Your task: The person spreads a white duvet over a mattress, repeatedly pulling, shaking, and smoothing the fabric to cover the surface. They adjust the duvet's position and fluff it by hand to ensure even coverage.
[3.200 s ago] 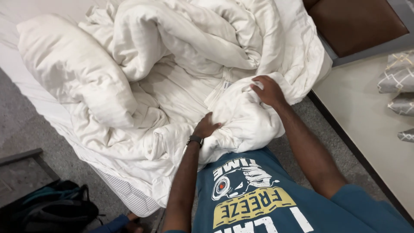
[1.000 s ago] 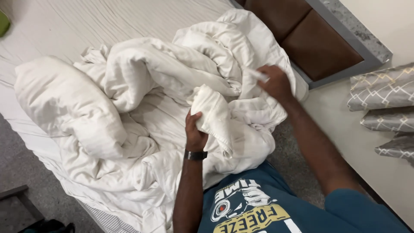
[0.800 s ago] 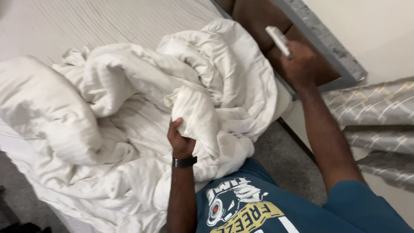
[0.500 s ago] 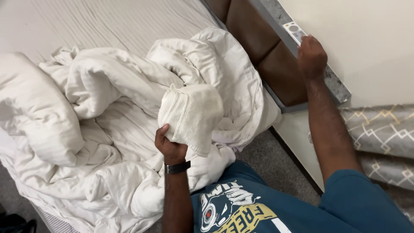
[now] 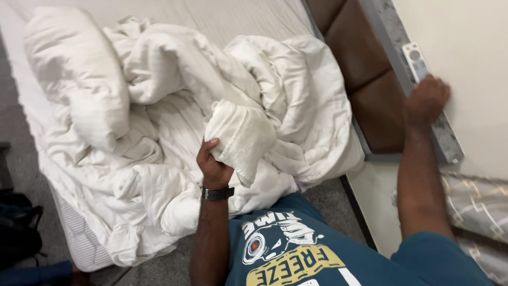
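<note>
Duvet [image 5: 275, 100], white, thick and deeply creased, lies bunched in a heap on the bed [image 5: 233, 16], just above and around the left hand [image 5: 211, 161]. That hand is closed on a folded corner of the duvet, thumb up along the cloth, the other fingers hidden behind it; the gripped corner looks rougher and slightly yellower than the rest and hangs in a blunt wedge to the right of the hand. A dark watch [image 5: 218, 194] rings the wrist just below the hand.

Well to the left of the left hand a plump, smooth, oblong pillow [image 5: 79, 74] rests on rumpled sheets. The mattress surface beyond the heap shows fine ribbed stripes.

The right hand [image 5: 426, 100] is far off to the right, laid on a narrow grey speckled ledge [image 5: 447, 143] that tops a brown padded headboard [image 5: 365, 69]. A slim white remote [image 5: 415, 61] lies on the ledge just above this hand, touching its fingertips; whether the fingers pinch it or only rest against it cannot be told. Below the right arm hangs a grey patterned curtain [image 5: 476, 201].
</note>
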